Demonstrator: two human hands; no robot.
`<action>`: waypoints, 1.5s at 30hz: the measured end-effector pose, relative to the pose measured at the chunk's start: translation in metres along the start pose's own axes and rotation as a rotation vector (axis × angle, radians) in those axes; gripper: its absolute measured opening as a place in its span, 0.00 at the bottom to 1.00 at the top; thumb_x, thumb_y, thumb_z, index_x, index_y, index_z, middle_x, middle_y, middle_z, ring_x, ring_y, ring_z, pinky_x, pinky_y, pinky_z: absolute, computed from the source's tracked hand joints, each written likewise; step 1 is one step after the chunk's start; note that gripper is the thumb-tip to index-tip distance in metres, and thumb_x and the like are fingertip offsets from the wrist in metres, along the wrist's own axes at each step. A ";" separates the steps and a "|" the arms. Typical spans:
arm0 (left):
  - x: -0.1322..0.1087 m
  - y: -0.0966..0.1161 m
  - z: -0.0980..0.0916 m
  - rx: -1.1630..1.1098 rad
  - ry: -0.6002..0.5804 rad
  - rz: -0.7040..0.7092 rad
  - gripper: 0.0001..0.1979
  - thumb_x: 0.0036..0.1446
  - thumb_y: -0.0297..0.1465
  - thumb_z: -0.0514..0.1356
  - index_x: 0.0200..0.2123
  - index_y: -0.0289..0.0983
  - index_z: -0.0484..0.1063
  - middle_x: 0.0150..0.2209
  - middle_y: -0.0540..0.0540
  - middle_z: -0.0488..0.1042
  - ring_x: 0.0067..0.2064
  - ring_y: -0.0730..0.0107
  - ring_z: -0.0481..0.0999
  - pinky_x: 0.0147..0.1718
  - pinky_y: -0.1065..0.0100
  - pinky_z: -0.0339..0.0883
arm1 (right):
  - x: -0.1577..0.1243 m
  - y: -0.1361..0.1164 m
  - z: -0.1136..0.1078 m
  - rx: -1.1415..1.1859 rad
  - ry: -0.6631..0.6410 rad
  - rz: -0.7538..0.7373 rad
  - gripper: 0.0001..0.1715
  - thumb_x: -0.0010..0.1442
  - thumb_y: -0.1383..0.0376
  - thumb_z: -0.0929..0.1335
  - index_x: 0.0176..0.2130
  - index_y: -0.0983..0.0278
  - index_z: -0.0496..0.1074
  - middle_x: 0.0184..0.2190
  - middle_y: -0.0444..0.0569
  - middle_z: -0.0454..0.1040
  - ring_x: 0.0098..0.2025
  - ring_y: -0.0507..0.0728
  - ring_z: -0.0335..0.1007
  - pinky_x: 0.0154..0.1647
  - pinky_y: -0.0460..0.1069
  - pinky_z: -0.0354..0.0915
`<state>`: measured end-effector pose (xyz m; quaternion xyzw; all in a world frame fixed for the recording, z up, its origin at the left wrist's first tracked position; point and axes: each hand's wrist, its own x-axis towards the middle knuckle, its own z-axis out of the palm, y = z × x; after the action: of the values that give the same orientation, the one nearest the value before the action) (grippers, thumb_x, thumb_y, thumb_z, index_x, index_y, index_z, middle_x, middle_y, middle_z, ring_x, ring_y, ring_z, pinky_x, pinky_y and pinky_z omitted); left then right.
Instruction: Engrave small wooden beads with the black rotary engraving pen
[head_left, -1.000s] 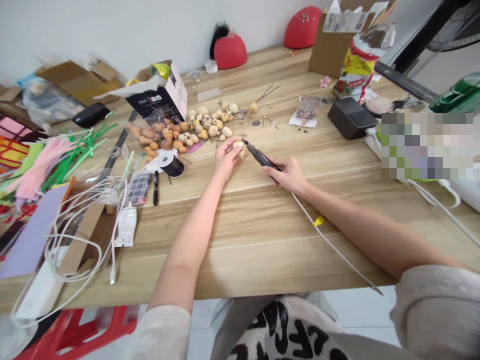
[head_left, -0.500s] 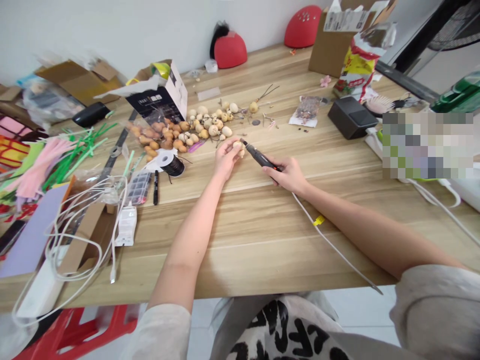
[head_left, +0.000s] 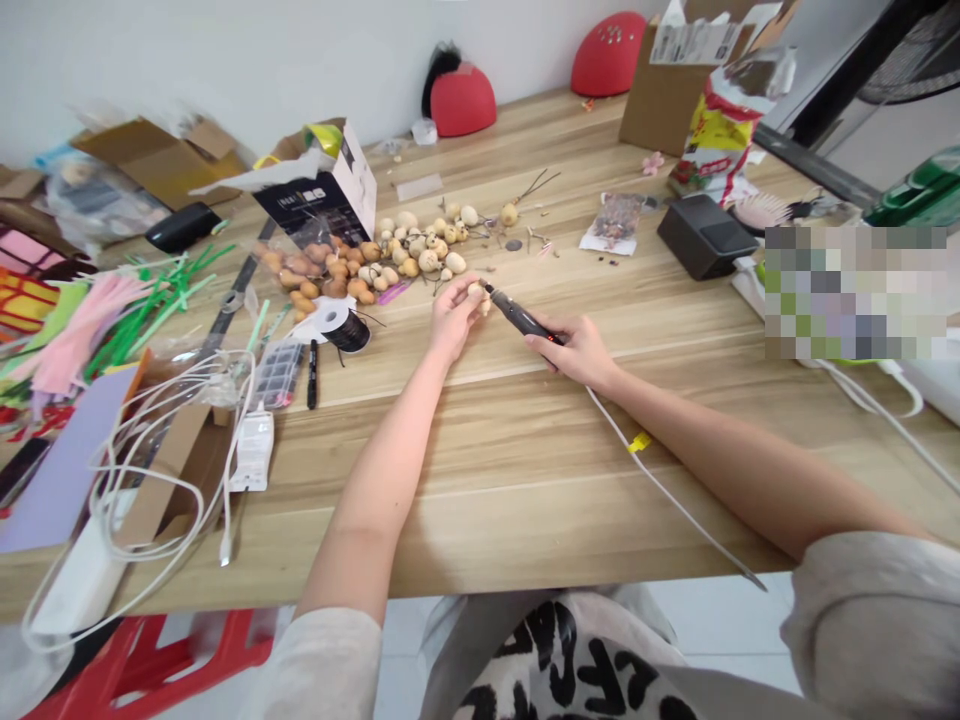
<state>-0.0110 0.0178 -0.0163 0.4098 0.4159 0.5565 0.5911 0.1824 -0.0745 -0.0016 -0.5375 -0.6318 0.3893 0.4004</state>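
On the counter [head_left: 517,500]: heaped gourds [head_left: 420,255] behind the left hand [head_left: 454,318]; a spool of cord [head_left: 346,332] and a marker [head_left: 311,375] left of that hand; a rotary tool [head_left: 521,315] in the right hand [head_left: 577,355]; a small box [head_left: 705,236] farther right; a carton [head_left: 664,100] at the back.

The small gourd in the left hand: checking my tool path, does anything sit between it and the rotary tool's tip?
Nothing visible. The tip of the rotary tool in the right hand sits right at the small gourd in the left hand.
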 end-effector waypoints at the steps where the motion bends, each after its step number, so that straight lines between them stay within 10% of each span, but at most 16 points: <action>1: 0.000 0.000 0.000 0.002 0.001 -0.001 0.16 0.46 0.33 0.73 0.40 0.40 0.78 0.38 0.48 0.81 0.40 0.72 0.80 0.38 0.73 0.72 | 0.000 0.000 0.000 0.000 0.005 0.005 0.32 0.56 0.56 0.68 0.54 0.71 0.77 0.16 0.42 0.66 0.16 0.52 0.63 0.18 0.46 0.61; 45: 0.001 0.000 -0.001 -0.033 0.023 -0.009 0.20 0.44 0.31 0.74 0.42 0.40 0.78 0.38 0.48 0.81 0.40 0.71 0.80 0.39 0.72 0.72 | 0.003 0.007 0.004 -0.002 0.042 -0.037 0.33 0.56 0.54 0.67 0.55 0.68 0.77 0.16 0.40 0.66 0.16 0.53 0.64 0.22 0.47 0.62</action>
<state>-0.0119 0.0185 -0.0163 0.3917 0.4153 0.5653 0.5955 0.1814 -0.0713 -0.0093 -0.5342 -0.6335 0.3699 0.4200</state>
